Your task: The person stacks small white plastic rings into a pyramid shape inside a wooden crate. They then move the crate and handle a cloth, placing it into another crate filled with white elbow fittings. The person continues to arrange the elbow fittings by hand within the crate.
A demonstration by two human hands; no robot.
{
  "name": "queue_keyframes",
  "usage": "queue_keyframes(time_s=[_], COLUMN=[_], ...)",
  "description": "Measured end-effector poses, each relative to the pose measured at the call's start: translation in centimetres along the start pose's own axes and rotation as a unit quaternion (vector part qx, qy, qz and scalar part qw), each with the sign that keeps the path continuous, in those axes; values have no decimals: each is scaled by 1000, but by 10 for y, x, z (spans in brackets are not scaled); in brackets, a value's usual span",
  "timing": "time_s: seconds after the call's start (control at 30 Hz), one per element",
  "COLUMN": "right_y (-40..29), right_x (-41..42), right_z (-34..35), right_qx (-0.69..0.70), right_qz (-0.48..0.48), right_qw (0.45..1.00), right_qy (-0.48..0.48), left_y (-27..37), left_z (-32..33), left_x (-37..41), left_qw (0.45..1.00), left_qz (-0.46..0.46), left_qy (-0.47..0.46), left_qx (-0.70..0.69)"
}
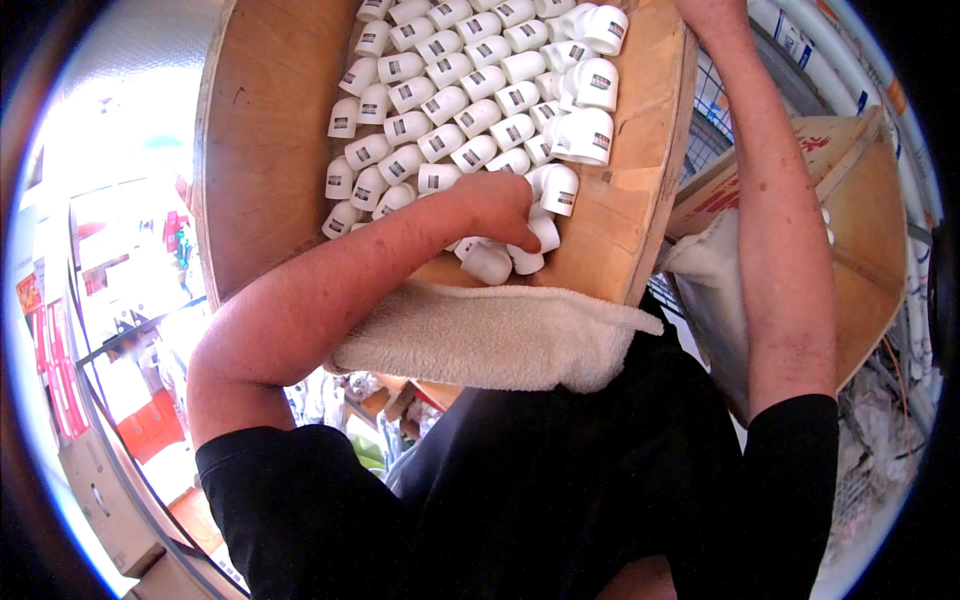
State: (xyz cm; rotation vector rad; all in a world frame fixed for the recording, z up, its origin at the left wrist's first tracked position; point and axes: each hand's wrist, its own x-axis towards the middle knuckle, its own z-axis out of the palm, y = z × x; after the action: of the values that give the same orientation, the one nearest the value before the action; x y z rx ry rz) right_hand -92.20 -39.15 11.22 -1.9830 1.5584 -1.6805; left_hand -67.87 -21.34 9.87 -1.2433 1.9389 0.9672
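In front of me a wooden box [259, 142] holds rows of white plastic pipe elbows [476, 116], most with small dark labels. My left hand [499, 202] reaches over them near the box's close end. Its thumb touches a white elbow [546, 231] at the right of the pile; the other fingertips are hidden, so a grip cannot be made out. A loose elbow [487, 262] lies tilted just below that hand. At the top edge of the view, my right hand [712, 13] grasps the box's right rim and is partly cut off.
Cream fleecy cloth [495, 337] covers the box's near edge, against my body. On the right stands another wooden box [866, 247] with cloth over its edge, beside white pipes [840, 56]. Shelving with packaged goods and a cardboard carton [105, 499] lines the left.
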Motion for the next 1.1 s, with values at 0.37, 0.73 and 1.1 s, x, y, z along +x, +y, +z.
queue_keyframes(time_s=[0.37, 0.73, 1.1], right_y=[-1, 3, -4], right_x=[0, 1, 0], right_z=[0, 4, 5], right_qx=[13, 1, 18], right_qz=[-5, -14, -1], right_qw=[1000, 1000, 1000], right_qy=[-5, -1, -12], left_y=[12, -19, -33], left_z=[-12, -4, 5], left_x=[-9, 8, 15], left_qw=[996, 981, 970], left_qz=[-77, 16, -14], left_qy=[-8, -135, -86], left_qx=[-46, -136, -226])
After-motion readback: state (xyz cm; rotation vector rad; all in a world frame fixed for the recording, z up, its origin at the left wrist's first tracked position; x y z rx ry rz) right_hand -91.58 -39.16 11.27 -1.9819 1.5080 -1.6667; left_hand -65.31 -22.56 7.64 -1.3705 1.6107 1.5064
